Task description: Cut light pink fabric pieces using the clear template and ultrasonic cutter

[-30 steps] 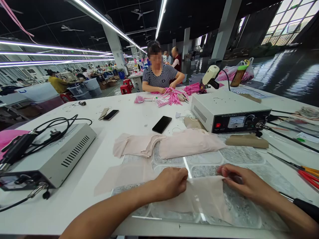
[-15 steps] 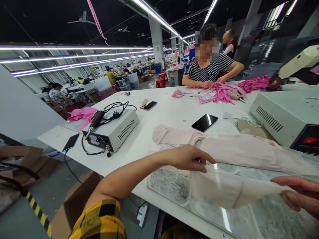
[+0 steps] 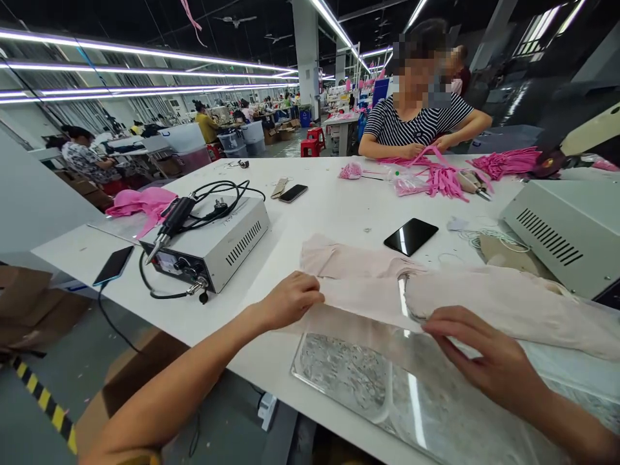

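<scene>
A pale pink strip of thin fabric (image 3: 371,301) stretches between my two hands above the near part of the table. At its left end, my left hand (image 3: 292,299) is closed in a pinch on the cloth. My right hand (image 3: 477,349) pinches the other end between thumb and fingertips. Under and in front of the strip lies a clear glass-like plate (image 3: 341,371) with a mottled grey pattern showing through. Just behind it rest a stack of pale pink fabric pieces (image 3: 346,255) and a longer folded pile (image 3: 489,300) of the same colour.
A grey metal box (image 3: 237,248) with a cabled handpiece stands left, another grey box (image 3: 569,229) right. Phones (image 3: 113,265) lie about, one a black phone (image 3: 411,236). Across the table a co-worker (image 3: 421,123) handles pink straps (image 3: 443,181).
My left hand has moved left and my right hand has come inward. The fabric, earlier low over the plate, is now stretched farther back and left. The view has shifted slightly.
</scene>
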Demonstrator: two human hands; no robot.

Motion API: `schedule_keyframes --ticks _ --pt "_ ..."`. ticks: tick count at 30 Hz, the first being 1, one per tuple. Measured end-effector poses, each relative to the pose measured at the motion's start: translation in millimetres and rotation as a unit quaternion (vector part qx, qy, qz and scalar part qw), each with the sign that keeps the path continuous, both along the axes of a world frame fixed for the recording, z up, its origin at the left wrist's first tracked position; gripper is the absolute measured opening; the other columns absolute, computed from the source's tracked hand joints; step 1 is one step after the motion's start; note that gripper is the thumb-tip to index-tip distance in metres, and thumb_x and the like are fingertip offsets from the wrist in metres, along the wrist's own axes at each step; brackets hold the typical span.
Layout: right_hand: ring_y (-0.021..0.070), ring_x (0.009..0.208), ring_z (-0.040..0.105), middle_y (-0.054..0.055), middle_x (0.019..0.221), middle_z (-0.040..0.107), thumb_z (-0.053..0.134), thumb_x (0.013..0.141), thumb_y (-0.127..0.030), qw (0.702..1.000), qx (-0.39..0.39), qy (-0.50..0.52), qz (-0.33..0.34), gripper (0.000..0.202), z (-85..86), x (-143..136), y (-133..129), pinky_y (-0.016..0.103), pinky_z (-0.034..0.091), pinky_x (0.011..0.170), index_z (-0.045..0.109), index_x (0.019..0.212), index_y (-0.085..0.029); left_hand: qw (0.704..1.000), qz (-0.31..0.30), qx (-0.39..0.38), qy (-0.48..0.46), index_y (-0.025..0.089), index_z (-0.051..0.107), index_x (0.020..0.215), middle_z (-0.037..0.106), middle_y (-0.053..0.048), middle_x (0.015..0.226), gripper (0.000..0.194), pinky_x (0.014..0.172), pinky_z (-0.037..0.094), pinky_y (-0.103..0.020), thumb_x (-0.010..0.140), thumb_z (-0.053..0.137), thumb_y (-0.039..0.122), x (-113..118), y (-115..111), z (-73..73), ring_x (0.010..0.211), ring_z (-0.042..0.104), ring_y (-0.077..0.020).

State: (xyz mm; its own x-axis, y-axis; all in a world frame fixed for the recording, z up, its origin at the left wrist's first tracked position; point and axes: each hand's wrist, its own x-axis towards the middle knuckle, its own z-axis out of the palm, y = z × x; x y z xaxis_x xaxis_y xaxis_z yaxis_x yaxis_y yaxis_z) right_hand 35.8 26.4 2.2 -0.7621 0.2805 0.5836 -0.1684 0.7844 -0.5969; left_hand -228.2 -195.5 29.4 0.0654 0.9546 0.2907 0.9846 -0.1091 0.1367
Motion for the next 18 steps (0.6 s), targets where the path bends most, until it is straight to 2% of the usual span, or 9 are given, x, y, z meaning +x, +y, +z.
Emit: schedule_keyframes --ticks 3,5,12,18 --pt "0.0191 0.083 0.065 0.004 0.087 0.066 0.053 0.089 -0.023 0.997 0.048 -0.019 0.050 0.018 -14.6 7 -9 0.030 0.057 0.067 0.069 0.092 -0.031 1.000 -0.026 0.012 0.011 0.017 0.063 0.088 0.059 -0.007 0.088 0.027 0.081 0.044 -0.030 0.095 0.038 0.009 3 -16 -25.0 0.077 0.054 -0.0147" --pt "0.0184 0.084 0.064 0.004 0.089 0.065 0.049 0.090 -0.018 0.995 0.068 -0.030 0.062 0.022 -19.8 11 -12 0.029 0.057 0.068 0.068 0.092 -0.029 0.999 -0.037 0.019 0.016 0.017 0.062 0.089 0.059 -0.007 0.088 0.025 0.082 0.044 -0.031 0.095 0.039 0.010 3 -20 -32.7 0.078 0.054 -0.0148" --pt "0.0173 0.086 0.063 0.005 0.093 0.062 0.049 0.089 -0.011 0.994 0.090 -0.048 0.045 0.025 -23.0 20 -22 0.027 0.056 0.069 0.063 0.101 -0.027 0.997 -0.062 0.032 0.031 0.017 0.060 0.091 0.058 -0.006 0.085 0.021 0.081 0.044 -0.031 0.095 0.041 0.010 1 -20 -35.9 0.075 0.053 -0.0140" --pt "0.0199 0.089 0.063 0.007 0.098 0.061 0.050 0.089 -0.017 0.993 0.093 -0.069 0.016 0.021 -21.5 30 -26 0.028 0.057 0.066 0.061 0.105 -0.027 0.996 -0.066 0.047 0.030 0.016 0.060 0.093 0.059 -0.006 0.085 0.020 0.079 0.045 -0.030 0.094 0.041 0.009 0 -22 -39.1 0.077 0.054 -0.0148"
